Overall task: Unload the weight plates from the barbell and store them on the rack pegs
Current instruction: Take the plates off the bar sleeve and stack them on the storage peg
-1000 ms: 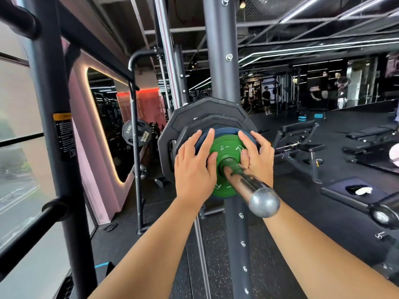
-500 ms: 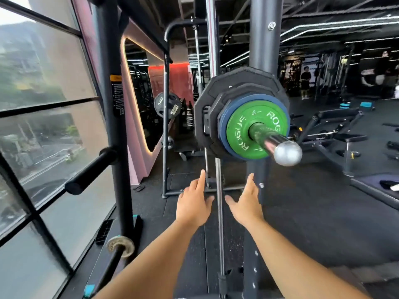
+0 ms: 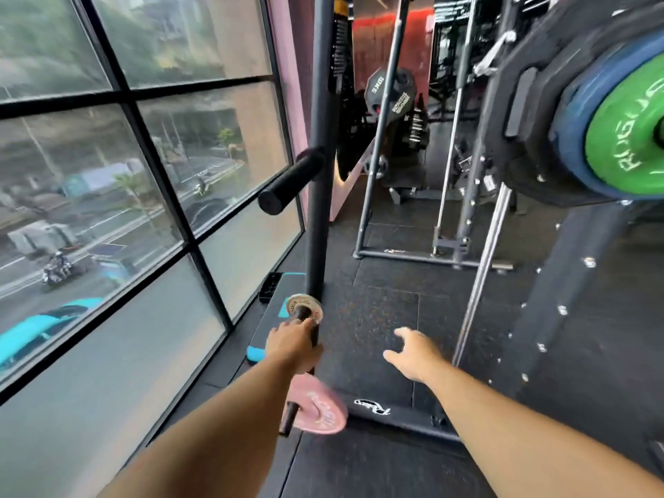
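Note:
The loaded barbell end is at the upper right: a green plate (image 3: 625, 138) outermost, a blue plate (image 3: 569, 134) behind it, then black plates (image 3: 521, 102). Neither hand touches them. On the black rack upright (image 3: 319, 156) an upper peg (image 3: 287, 185) sticks out bare. A lower peg carries a small pale plate (image 3: 304, 306). My left hand (image 3: 293, 345) is curled round that lower peg just in front of the small plate. Below my left forearm a pink plate (image 3: 318, 404) sits on another low peg. My right hand (image 3: 409, 354) hovers open over the floor, holding nothing.
A large window (image 3: 107, 174) fills the left side. A teal-edged step platform (image 3: 267, 328) lies by the upright's foot. Rack base bars (image 3: 402, 418) and a slanted steel guide rod (image 3: 481, 282) cross the black rubber floor. A black 10 kg plate (image 3: 390, 91) hangs on a farther rack.
My hands left the green plate and dropped low. My view swung left and down to the storage upright, and my left hand closed round the lower peg.

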